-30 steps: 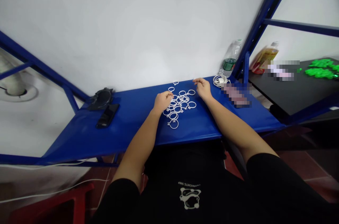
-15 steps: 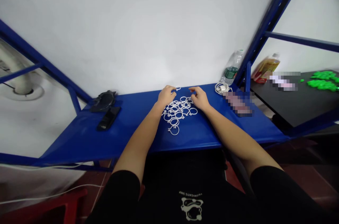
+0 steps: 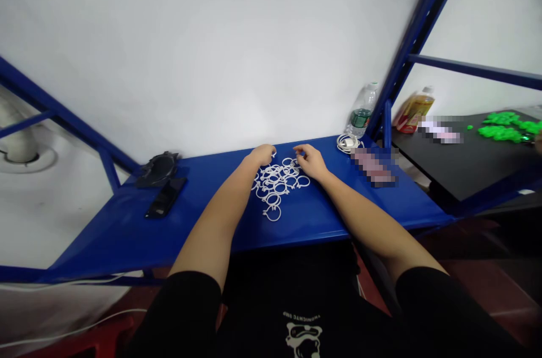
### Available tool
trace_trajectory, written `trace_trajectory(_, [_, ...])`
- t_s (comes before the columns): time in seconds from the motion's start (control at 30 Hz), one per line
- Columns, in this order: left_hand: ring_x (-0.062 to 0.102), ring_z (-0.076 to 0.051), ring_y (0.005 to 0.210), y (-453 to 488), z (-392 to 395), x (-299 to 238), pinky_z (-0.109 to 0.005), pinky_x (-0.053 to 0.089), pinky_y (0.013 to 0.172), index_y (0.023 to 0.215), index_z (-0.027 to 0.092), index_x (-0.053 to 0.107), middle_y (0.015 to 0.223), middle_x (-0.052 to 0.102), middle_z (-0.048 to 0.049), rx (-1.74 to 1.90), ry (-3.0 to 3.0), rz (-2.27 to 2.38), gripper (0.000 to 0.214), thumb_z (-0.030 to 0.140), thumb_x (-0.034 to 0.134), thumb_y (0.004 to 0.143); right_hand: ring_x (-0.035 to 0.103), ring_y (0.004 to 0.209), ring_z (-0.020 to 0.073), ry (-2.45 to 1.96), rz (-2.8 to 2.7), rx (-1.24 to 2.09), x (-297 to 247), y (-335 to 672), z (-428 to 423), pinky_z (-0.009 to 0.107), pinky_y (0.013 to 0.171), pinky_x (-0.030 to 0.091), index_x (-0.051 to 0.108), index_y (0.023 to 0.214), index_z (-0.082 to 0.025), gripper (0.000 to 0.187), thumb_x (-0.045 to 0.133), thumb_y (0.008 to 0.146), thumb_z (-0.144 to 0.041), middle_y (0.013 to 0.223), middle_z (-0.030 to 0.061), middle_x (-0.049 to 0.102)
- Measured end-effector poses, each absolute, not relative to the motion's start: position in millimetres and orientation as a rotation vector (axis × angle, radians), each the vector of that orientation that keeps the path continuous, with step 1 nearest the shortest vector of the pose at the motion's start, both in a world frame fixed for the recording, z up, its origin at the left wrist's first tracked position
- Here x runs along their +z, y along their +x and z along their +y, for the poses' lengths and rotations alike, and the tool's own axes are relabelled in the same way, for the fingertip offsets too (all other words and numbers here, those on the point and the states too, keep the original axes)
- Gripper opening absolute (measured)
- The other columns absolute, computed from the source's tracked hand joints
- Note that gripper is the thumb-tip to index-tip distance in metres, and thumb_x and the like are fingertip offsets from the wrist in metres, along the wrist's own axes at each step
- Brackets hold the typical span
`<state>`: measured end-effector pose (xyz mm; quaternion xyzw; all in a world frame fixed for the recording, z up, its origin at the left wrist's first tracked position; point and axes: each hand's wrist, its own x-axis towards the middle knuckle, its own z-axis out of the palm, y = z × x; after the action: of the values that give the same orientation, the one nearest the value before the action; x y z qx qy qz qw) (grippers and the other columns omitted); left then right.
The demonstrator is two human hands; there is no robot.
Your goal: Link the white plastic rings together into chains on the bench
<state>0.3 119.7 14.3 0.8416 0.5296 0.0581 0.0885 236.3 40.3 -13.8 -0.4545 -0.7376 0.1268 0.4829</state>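
Observation:
A pile of white plastic rings (image 3: 278,189), each with a small clip-like end, lies on the blue table (image 3: 203,222). At the far left of the pile is my left hand (image 3: 261,155), its fingers closed around a white ring (image 3: 274,155), most of which is covered by the fingers. My right hand (image 3: 312,162) rests at the right side of the pile. Its fingers are bent, thumb and forefinger stand apart, and I see nothing between them. The fingertips are close to the rings at the pile's upper right edge.
To the left lie a black phone (image 3: 166,197) and a round black object (image 3: 158,168). On the right are a coiled white cable (image 3: 349,143), a water bottle (image 3: 361,115) and a blurred-out flat item (image 3: 375,167). Blue frame posts (image 3: 387,123) flank the table. Green pieces (image 3: 502,132) lie on a black side table.
My left hand has closed over the ring that lay beyond its fingertips. The right hand stays beside the pile with its fingers bent. The whole view has shifted slightly.

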Motion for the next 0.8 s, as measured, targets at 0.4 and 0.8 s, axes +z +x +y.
trace_trajectory(0.4, [0.069,-0.022,0.097,10.2,73.4,44.1,-0.034,0.052,0.094,0.121,0.02,0.068,0.105,0.074,-0.0071,0.847,2.454,1.361,0.038,0.006,0.061,0.087,0.066,0.073,0.0177,-1.061,-1.823,0.346,-3.6,231.3,27.9,0.033,0.076,0.056,0.07,0.125,-0.019,0.037,0.059,0.089,-0.019,0.102,0.006,0.076])
trace_trajectory(0.8, [0.069,-0.019,0.099,18.2,-4.1,13.2,-0.037,0.06,0.096,0.111,0.022,0.069,0.114,0.068,-0.0073,1.469,2.233,1.189,0.026,0.01,0.064,0.089,0.072,0.077,0.0191,-0.896,-1.787,0.474,8.6,211.4,3.0,0.034,0.076,0.059,0.075,0.127,-0.028,0.035,0.061,0.097,-0.039,0.109,0.0053,0.08])
